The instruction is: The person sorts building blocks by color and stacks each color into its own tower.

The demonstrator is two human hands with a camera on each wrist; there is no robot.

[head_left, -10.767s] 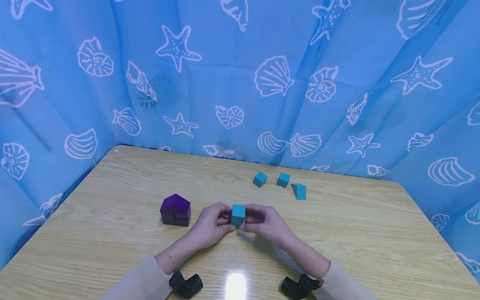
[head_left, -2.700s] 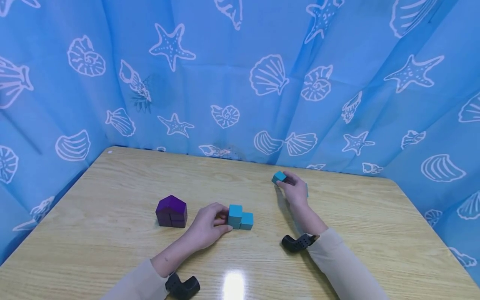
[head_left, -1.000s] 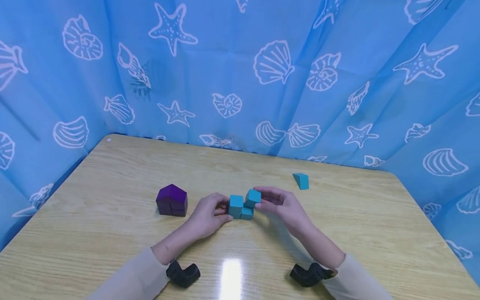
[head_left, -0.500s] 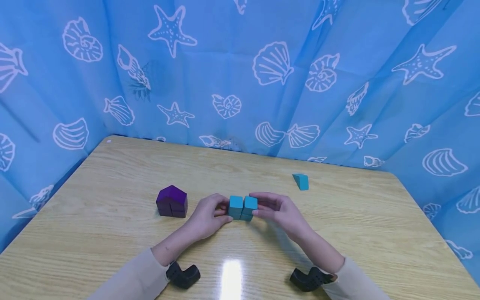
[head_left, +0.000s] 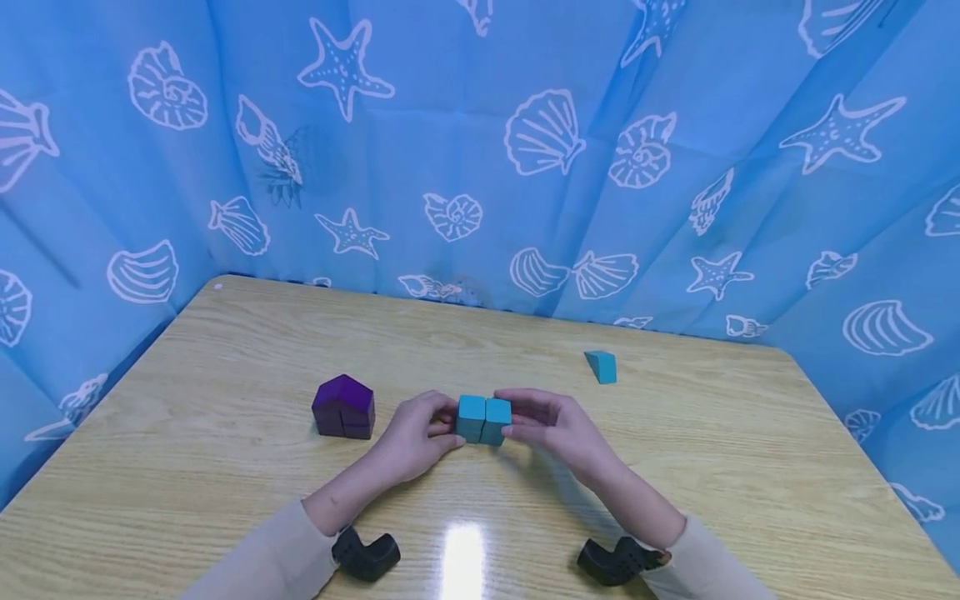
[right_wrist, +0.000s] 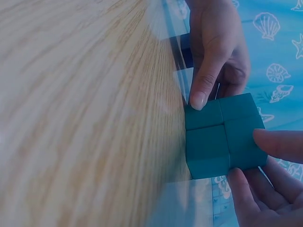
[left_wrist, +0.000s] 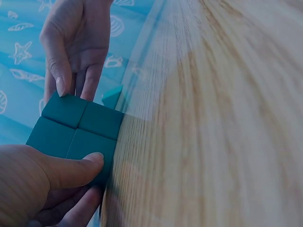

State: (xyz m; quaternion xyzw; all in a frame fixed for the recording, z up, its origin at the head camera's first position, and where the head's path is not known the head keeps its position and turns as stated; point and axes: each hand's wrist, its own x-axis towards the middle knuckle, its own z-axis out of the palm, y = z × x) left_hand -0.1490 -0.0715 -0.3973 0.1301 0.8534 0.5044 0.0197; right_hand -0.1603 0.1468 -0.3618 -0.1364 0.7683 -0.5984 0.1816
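Several small blue cubes stand together on the table, two side by side with another on each. Low on the left side of this stack, my left hand (head_left: pixel 412 435) pinches the bottom left cube (left_wrist: pixel 87 146), its thumb across the front face. From the right, my right hand (head_left: pixel 558 429) holds the upper right cube (head_left: pixel 498 413) between thumb and fingers. That cube lies against the upper left cube (head_left: pixel 472 408) and rests on the lower right cube (right_wrist: pixel 208 146). In the right wrist view, a slight step shows where the cubes meet.
A purple house-shaped group of blocks (head_left: pixel 343 407) stands left of my left hand. A blue wedge block (head_left: pixel 602 367) lies farther back to the right on the wooden table (head_left: pixel 720 467). A blue curtain (head_left: pixel 465 150) with shell prints hangs behind the table.
My right hand has brought a cube from the back of the table and set it on the lower right cube, closing the gap to the upper left one. My left hand stayed at the stack.
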